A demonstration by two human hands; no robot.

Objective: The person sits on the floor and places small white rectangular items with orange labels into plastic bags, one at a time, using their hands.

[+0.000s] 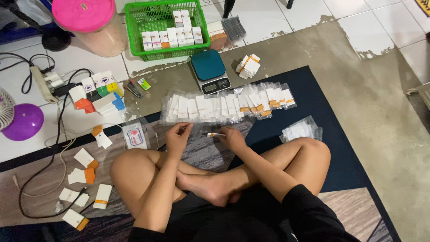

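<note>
I sit cross-legged on a dark mat [313,98]. My left hand [179,136] and my right hand [231,136] hold between them a clear plastic sleeve with a small white and orange item [215,134] inside. My left hand pinches the sleeve's left end, while my right hand grips the end with the item. Just beyond my hands lies a row of several clear packets [228,106] with white and orange cards in them.
A small digital scale [209,71] stands behind the packets. A green basket [134,31] holds small boxes. A pink-lidded jar [92,24], a power strip [42,83] with cables, coloured boxes [98,96] and scattered white and orange cards [85,177] lie at the left. A clear bag [301,130] rests at the right.
</note>
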